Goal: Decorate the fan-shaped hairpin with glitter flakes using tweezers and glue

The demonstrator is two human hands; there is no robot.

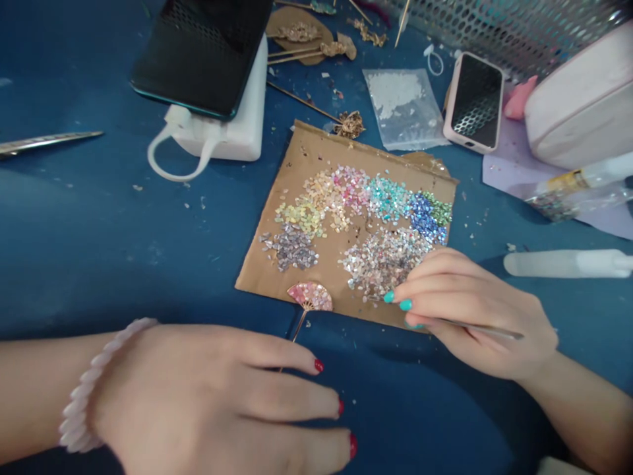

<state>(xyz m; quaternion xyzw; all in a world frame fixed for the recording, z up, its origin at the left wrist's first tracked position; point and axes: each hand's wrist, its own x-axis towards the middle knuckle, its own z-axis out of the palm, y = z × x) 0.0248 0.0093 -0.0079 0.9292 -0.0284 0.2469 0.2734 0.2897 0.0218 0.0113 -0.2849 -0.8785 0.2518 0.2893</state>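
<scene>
My left hand (212, 389), wearing a bead bracelet (82, 412), reaches in from the lower left with its fingers extended. Under its index finger runs the thin stick of a fan-shaped hairpin (311, 296); the thumb is hidden, and the stick appears held beneath the hand. Pink pieces cover the fan, which is at the near edge of a cardboard sheet (257, 274). My right hand (475, 316) is closed around slim metal tweezers (487, 328). Their tip area is at the silvery chip pile (380, 260), partly hidden by the fingers.
Coloured chip piles, including grey (295, 247) and turquoise (389, 196), lie on the cardboard. Beyond are a phone (208, 53) on a white power bank (252, 125), gold hairpins (349, 124), a clear bag (403, 105) and a pink-edged device (475, 99). A white tube (564, 264) lies right.
</scene>
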